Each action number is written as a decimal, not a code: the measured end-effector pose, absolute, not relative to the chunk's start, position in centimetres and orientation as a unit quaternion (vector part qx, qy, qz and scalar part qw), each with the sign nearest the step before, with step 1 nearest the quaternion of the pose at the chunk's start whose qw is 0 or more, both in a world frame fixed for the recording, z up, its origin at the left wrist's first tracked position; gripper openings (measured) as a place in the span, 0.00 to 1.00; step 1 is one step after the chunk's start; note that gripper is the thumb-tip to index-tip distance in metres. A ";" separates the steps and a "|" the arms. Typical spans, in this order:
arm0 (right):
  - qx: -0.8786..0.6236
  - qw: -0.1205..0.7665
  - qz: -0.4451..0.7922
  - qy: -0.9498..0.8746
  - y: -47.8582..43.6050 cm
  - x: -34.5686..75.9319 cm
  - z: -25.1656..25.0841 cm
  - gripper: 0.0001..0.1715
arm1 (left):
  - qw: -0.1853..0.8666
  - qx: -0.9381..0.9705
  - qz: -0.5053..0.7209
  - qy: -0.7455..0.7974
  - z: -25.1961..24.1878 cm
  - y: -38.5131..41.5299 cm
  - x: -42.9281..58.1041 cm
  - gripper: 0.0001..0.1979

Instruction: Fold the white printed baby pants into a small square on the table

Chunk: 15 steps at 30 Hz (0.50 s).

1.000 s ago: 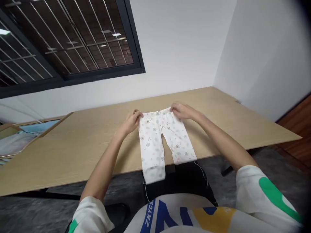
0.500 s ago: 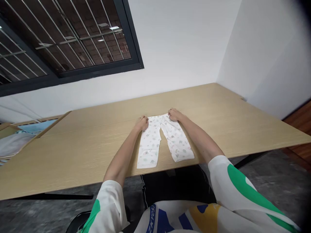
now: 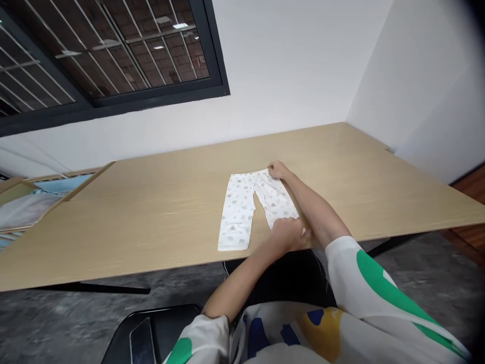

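White baby trousers [image 3: 237, 210] with a small scattered print lie flat on the wooden table, waistband toward the wall and legs toward me. My right hand [image 3: 278, 170] pinches the right corner of the waistband. Across my front reaches my left hand [image 3: 288, 232], its fingers closed at the hem of the right trouser leg and covering much of that hem. The left trouser leg lies smooth and untouched.
The wooden table [image 3: 151, 217] runs along a white wall under a barred window [image 3: 132, 45]. A wooden-sided crib or box [image 3: 56, 194] with pale blue and white cloth adjoins it at left. Below sits a black chair [image 3: 170, 323] with a phone-like dark slab [image 3: 142, 344].
My left hand has let go of the waistband's left corner and moved right and nearer to me, down to the right leg's hem. My right hand stays at the waistband.
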State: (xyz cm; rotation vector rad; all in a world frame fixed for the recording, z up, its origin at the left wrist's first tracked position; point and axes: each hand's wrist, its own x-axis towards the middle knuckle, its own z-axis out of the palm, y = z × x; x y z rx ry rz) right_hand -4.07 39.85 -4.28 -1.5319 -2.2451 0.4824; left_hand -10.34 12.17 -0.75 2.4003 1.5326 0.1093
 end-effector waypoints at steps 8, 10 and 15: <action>-0.606 0.202 0.235 -0.733 40.8 -4.5 -2.9 0.06 | 0.164 0.836 0.039 0.522 -2.7 11.0 -8.4 0.16; -0.614 0.212 0.244 -0.720 40.8 -4.7 -2.8 0.05 | 0.171 0.836 0.053 0.519 -2.7 11.0 -9.0 0.14; -0.626 0.230 0.261 -0.698 40.5 -5.6 -1.9 0.11 | 0.192 0.817 0.118 0.531 -2.4 9.6 -11.2 0.15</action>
